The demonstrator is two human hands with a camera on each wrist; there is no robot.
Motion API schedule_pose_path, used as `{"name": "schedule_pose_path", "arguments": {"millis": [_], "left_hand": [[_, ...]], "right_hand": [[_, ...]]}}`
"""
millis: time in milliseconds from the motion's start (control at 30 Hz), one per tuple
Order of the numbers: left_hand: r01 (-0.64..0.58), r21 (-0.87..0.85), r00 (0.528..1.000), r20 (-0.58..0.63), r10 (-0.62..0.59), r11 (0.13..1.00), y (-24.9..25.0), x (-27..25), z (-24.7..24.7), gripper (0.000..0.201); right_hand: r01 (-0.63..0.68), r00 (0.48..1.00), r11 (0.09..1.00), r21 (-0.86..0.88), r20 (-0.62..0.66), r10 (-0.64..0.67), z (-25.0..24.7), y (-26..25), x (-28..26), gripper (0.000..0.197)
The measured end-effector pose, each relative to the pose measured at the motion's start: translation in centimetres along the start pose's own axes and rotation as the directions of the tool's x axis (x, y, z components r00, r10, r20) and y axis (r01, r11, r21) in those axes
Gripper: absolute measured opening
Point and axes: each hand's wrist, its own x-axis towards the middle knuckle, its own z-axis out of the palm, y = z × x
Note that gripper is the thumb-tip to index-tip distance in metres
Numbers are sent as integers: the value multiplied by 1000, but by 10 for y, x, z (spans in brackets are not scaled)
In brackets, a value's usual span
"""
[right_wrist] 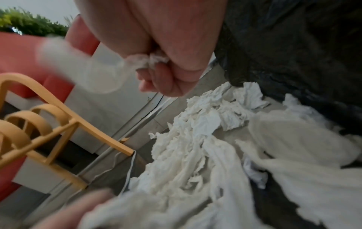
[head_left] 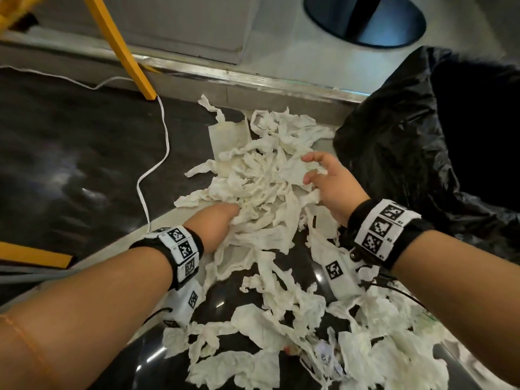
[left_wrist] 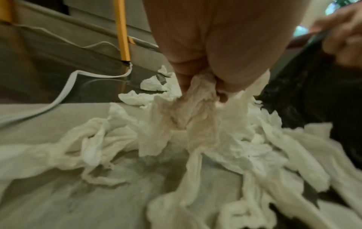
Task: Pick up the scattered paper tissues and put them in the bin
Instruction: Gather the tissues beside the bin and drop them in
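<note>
- on the dark glossy floor (head_left: 70, 164), a wide heap of crumpled white paper tissues (head_left: 264, 175) spreads from a pale wall base down toward the viewer.
- left hand (head_left: 216, 223) is sunk into the near left side of the heap; the left wrist view shows its fingers (left_wrist: 184, 77) curled around a bunch of tissues.
- right hand (head_left: 329, 178) sits on the right side of the heap, just beside the bag; the right wrist view shows its fingers (right_wrist: 156, 77) curled around a small wad of tissue (right_wrist: 154, 59), with a blurred strip trailing from it.
- black bin bag (head_left: 422, 136) stands open at the right, touching the edge of the heap.
- both wrists wear black bands with white patterned squares.
- white cable (head_left: 157, 167) runs across the floor at the left of the tissues, past the foot of a yellow chair leg (head_left: 123, 52).
- round dark opening (head_left: 365, 18) sits in a pale surface at the top right.
</note>
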Motion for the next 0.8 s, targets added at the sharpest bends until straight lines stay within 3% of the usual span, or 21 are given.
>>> {"name": "schedule_pose_path", "arguments": {"millis": [67,167,233,300,367,433,533,600,633,700,800], "left_hand": [[9,-108,996,-89,-18,994,-1,-2,-7,30],[23,-171,997,-69,-35,985,-4,-7,-14,37],[34,-152,996,-72,-46,988,-4,-10,-17,24],[56,-117,994,-86,-66,992,-3,-14,-21,23],[65,-87,989,-124,-76,994,-1,-16,-25,23],[62,-104,980,-185,-80,993,2,-17,-30,21],[128,-183,951,-257,-173,975,3,-18,-38,25],[141,-224,935,-289,-204,964,3,-20,-40,11],[137,-243,932,-296,-208,960,3,-22,-41,2],[130,-316,929,-291,-227,940,1,-25,-41,8],[133,-443,930,-254,-266,887,-4,-28,-40,7]], "right_hand": [[9,1000,996,-92,-5,-9,1,7,1,14],[24,995,926,-377,100,15,11,25,-2,19],[103,977,768,-632,211,42,22,36,-7,24],[238,928,540,-807,353,119,36,51,-11,44],[348,868,370,-861,445,221,50,64,-14,61],[413,830,233,-880,469,300,61,71,-17,66],[493,822,82,-866,494,284,67,70,-20,48],[501,832,92,-861,508,223,68,64,-19,32],[471,851,149,-870,492,183,68,60,-18,27],[368,900,346,-863,424,99,65,50,-17,26],[264,946,641,-721,322,-28,57,34,-18,30]]}}
